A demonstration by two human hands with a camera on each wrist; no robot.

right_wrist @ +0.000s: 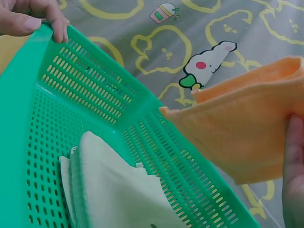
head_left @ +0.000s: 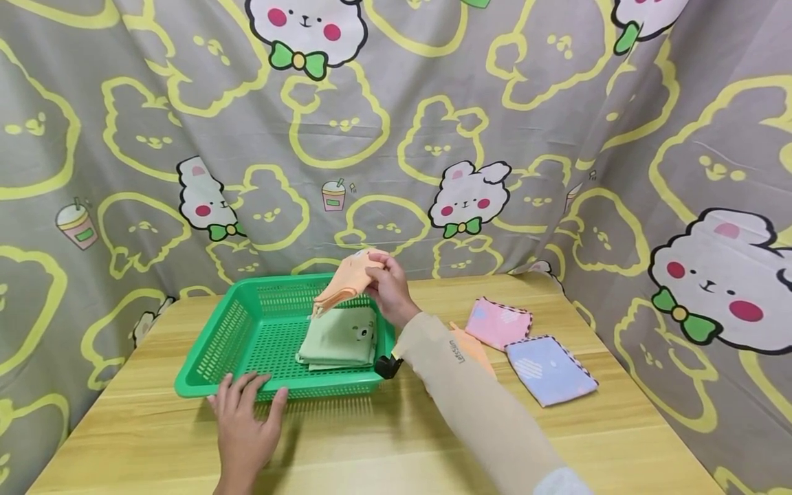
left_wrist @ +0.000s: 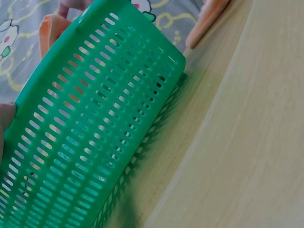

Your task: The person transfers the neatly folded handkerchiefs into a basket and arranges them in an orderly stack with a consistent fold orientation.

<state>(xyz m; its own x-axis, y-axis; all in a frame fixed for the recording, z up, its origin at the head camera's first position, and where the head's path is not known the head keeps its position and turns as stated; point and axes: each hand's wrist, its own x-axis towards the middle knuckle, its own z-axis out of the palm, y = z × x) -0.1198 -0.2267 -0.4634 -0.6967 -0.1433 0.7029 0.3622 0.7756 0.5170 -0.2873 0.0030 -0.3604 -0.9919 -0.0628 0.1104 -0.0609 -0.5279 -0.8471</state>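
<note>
Orange cloth [head_left: 346,278], pinched in my right hand [head_left: 386,289], hangs above the green basket [head_left: 204,347] already holding one green cloth [head_left: 337,337]; my left hand [head_left: 244,419] rests flat-fingered on its front rim, three cloths [head_left: 547,368] remaining near the table's right edge.

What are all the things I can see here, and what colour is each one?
Basket: 1, green, on the table's left half.
Folded cloth: 1, pale green, inside the basket.
Orange cloth: 1, held above the basket.
Pink cloth: 1, on the table, right side.
Blue cloth: 1, nearer than the pink one.
Second orange cloth: 1, partly behind the sleeve.
Table: 1, light wood.
Curtain: grey, yellow cartoon outlines, behind.
Hands: left hand on the basket's near rim; right hand pinching the orange cloth.
</note>
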